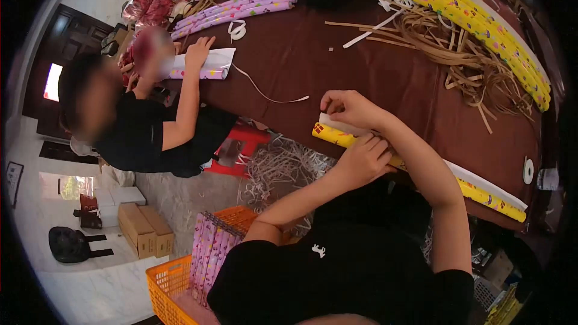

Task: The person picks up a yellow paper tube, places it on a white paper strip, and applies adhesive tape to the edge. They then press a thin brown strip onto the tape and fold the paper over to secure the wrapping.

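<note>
- My left hand (364, 159) sits lower and nearer my body, fingers curled under, knuckles up, its grip closed.
- My right hand (349, 108) lies just beyond it, thumb and forefinger pinched together.
- Both forearms are bare and bent at the elbow, converging in front of my chest.
- The two hands are close, almost touching.

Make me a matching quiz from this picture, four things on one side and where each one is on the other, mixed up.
Things:
1. Yellow roll
2. Orange basket
3. Tape roll
4. Purple rolls

Places:
A. On the floor, holding pink rolls
B. Far end of the table
C. Under both the person's hands
D. Flat on the table's right edge

Pairs: 1-C, 2-A, 3-D, 4-B
</note>
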A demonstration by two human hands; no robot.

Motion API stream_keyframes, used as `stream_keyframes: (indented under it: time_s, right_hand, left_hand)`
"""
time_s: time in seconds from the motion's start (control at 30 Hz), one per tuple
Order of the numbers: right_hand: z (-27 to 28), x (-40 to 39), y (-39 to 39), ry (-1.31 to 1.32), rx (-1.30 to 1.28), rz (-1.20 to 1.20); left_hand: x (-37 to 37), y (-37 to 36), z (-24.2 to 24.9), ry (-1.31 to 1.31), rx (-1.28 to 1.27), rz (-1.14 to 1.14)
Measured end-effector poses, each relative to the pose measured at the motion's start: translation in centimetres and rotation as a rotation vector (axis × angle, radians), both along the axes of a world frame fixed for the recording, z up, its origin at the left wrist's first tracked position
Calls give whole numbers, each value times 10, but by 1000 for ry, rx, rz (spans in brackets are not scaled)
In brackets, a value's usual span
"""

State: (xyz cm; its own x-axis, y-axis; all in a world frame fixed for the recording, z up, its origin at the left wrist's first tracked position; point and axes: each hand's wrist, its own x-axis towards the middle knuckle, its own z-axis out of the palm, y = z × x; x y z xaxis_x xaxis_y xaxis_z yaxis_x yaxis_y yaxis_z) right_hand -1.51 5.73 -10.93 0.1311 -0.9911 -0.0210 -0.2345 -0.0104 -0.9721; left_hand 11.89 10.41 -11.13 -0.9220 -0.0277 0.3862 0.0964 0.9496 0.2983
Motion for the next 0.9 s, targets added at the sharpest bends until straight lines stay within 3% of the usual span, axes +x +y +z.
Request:
stream_keyframes:
  time_s: [0.07, 0.17, 0.27, 0.33, 0.4, 0.57, 0.63, 0.7, 0.9]
  right_hand:
    - [-4, -1, -1, -2, -51, 25]
    - [-14, 0, -2, -105, -71, 31]
    - [0, 7, 2, -119, 3, 35]
    - [10, 9, 6, -81, 127, -8]
    - [20, 12, 9, -79, 173, -17]
    - [18, 14, 14, -46, 196, -64]
    - [8, 14, 14, 379, -369, -86]
    - [3, 10, 10, 612, -579, -61]
    - [-3, 14, 9, 838, -750, -103]
  left_hand:
    - [9, -5, 9, 249, -38, 200]
    - [36, -20, 6, 398, -4, 641]
    - [47, -47, 1, 247, 95, 999]
    - [49, -61, -4, 213, 216, 1001]
    - [49, -69, 4, -6, 609, 953]
    - [47, -89, 0, 62, 881, 899]
    - [46, -85, 11, 56, 1004, 937]
    - [47, -89, 5, 48, 1057, 910]
    - [46, -90, 9, 81, 1223, 892]
